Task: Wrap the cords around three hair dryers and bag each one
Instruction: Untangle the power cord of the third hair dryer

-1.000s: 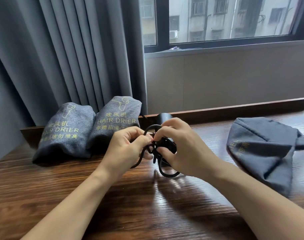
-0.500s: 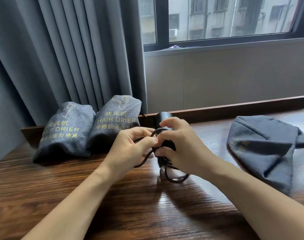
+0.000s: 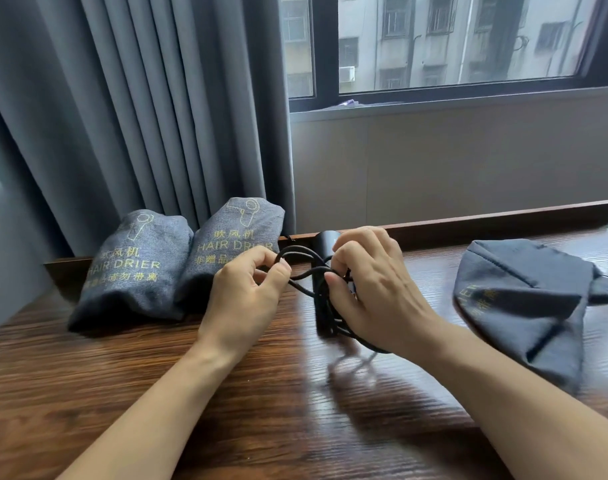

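Left hand (image 3: 241,299): thumb and forefinger pinching a loop of the black cord (image 3: 304,268), drawn out leftward. Right hand (image 3: 371,285): fingers curled round the black hair dryer (image 3: 325,242) and the gathered cord turns, holding them just above the desk (image 3: 157,393), mid-width and toward its back edge. Hair dryer: mostly hidden by the hand; long axis seemingly running from back edge to front edge, dark barrel end toward the back rail, lower end nearly touching the wood. Step in hand, as judged: winding the third cord. To do well, keep each turn taut and stacked beside the last, thumb pinning the bundle, slack loop fed without twisting. Two filled grey "HAIR DRIER" bags (image 3: 136,265) (image 3: 233,244): back-left corner, touching, leaning on the rail. Empty grey bag (image 3: 524,299): right edge, lying flat.
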Tool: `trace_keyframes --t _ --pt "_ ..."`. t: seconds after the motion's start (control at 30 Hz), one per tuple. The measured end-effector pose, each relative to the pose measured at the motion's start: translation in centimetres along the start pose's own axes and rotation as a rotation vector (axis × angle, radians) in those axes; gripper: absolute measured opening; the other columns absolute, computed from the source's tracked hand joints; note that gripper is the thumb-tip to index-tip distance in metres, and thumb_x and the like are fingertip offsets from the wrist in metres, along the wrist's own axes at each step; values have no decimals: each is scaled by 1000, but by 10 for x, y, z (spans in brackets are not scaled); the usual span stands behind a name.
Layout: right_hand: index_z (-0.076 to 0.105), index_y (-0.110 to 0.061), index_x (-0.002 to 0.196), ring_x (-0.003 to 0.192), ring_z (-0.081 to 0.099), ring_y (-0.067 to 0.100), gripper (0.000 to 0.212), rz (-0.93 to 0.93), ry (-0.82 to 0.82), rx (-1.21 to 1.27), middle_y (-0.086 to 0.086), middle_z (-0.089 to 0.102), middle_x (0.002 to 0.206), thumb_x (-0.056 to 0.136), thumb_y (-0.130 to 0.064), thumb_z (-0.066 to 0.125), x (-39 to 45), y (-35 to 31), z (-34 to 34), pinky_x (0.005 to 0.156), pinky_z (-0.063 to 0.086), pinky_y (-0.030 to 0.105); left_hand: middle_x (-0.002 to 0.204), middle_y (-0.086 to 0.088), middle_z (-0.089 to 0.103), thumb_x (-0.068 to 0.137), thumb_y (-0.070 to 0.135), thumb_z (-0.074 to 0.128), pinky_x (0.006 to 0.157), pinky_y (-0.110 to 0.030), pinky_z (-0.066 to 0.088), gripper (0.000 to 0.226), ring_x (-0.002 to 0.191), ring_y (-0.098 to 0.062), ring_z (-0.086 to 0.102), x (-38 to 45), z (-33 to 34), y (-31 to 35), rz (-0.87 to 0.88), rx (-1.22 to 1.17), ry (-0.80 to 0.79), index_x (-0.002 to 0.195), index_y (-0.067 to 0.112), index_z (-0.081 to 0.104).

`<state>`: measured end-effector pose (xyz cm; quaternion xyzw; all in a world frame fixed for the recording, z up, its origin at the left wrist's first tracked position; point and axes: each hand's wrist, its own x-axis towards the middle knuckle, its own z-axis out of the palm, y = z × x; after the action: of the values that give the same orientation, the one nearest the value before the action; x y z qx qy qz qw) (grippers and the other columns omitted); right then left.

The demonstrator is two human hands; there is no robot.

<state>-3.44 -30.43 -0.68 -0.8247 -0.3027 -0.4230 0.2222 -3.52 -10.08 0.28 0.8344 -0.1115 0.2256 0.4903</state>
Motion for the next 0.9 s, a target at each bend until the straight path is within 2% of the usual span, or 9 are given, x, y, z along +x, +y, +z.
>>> trace_keyframes --t 0.13,0.27,0.37,0.47,0.57,0.67,0.77,0.8,0.9 --pt "46 -21 91 105 52 28 9 55 15 203 1 55 106 99 -22 49 0 2 4 94 44 45 76 -8 72 99 27 67 68 -55 62 12 74 -29 72 -1 -1 4 -42 -101 27 87 22 68" --pt "49 -22 94 103 51 25 11 129 -14 329 -4 54 100 94 -14 56 1 0 4 94 41 32 73 -13 75 101 6 59 69 -49 64 8 69 -32 76 0 -1 11 -238 -301 4 97 5 65" --pt "54 -25 93 91 51 21 22 233 -98 358 -13 54 90 87 -3 57 1 1 2 83 43 36 74 -17 75 102 1 52 66 -43 64 12 62 -29 74 -1 0 15 -355 -400 -40 108 -1 62" --pt "59 -34 91 84 56 5 44 325 -226 504 -15 60 86 89 10 57 5 -1 -6 76 42 21 85 -21 78 101 1 47 73 -45 64 23 70 -31 75 -1 0 15 -405 -403 -117 112 3 67" --pt "68 -15 96 71 58 -4 38 403 -346 677 -15 64 77 91 20 53 7 -4 -9 69 43 10 81 -14 79 102 3 48 72 -43 63 24 70 -26 76 -1 1 14 -418 -396 -123 109 5 71" --pt "67 -5 93 71 56 6 24 458 -385 830 -6 64 76 84 11 52 6 -4 -9 67 44 19 82 -14 79 102 5 51 66 -42 64 23 72 -28 76 0 0 13 -443 -424 -107 106 3 73" --pt "66 -5 87 67 56 8 16 576 -361 968 -3 63 70 75 -6 56 8 -6 -9 63 45 20 83 -15 79 102 6 53 63 -40 64 21 70 -27 77 0 -1 14 -472 -473 -127 103 2 73" --pt "68 -6 86 65 54 7 14 585 -339 923 -5 63 69 79 -15 59 9 -8 -8 61 44 21 82 -13 79 102 7 53 62 -37 63 21 68 -25 77 -1 0 15 -473 -481 -147 102 2 74" --pt "70 -13 76 60 45 8 34 465 -277 654 0 56 62 97 -39 60 5 -6 1 56 35 34 81 -11 79 102 8 53 67 -40 62 20 70 -25 77 -3 3 17 -480 -475 -192 102 4 73"
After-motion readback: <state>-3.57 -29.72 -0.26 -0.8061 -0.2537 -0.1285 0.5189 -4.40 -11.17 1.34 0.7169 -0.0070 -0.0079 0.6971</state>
